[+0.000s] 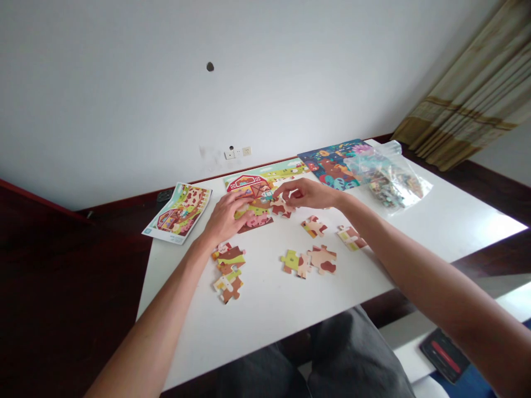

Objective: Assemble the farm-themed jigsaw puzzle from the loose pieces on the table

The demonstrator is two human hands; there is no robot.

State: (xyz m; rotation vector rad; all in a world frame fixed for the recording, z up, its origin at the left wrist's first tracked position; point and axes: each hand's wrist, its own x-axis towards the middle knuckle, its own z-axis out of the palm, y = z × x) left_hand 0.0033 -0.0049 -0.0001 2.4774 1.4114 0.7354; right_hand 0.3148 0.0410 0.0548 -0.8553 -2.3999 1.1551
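Observation:
My left hand [229,214] rests with its fingers stretched over the left part of a partly assembled farm jigsaw puzzle [259,220] that shows a red barn. At the puzzle's right edge, the fingers of my right hand [305,192] are bent down in a pinch on a cream puzzle piece [282,208] with brown patches. Whether this piece is locked in, I cannot tell. Loose puzzle pieces lie nearer to me: a spotted one [314,226], another [350,237] partly behind my right forearm, a pair [307,262] and a small group [229,268] by my left wrist.
A printed farm picture sheet [179,213] lies at the table's left edge. Back right are a dark blue picture puzzle [332,166] and a clear plastic bag [392,182] of pieces. The white table [257,320] stands against a wall, with a curtain [468,99] at right.

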